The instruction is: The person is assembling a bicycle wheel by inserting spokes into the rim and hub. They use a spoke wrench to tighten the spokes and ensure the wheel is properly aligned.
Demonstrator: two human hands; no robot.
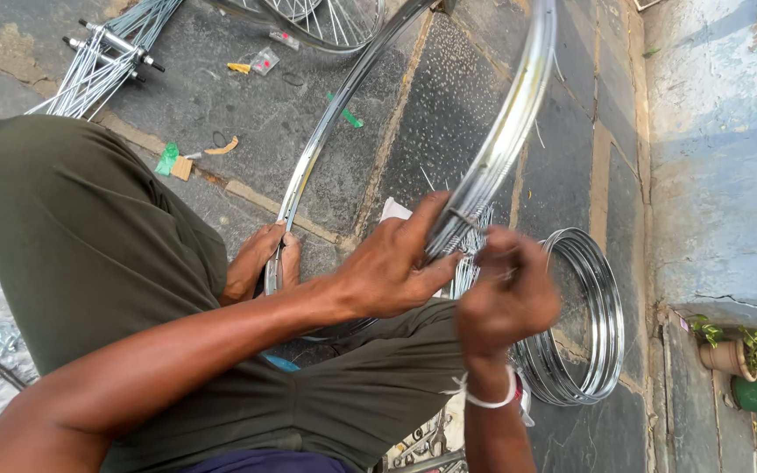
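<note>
While you are sitting:
Left hand (392,267): you are gripping the chrome rim (505,131).
Right hand (505,298): you are pinching a spoke (475,229).
Litter: green wrapper (167,158) is lying beyond your knee.

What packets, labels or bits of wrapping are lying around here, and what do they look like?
Clear packet: small see-through plastic bag on the stone floor, top centre-left.
Yellow scrap: small, beside that packet.
Second clear packet: small, with a red spot, just above.
Green scraps: torn pieces, one near the knee, one by the rim.
No signs or screens.
</note>
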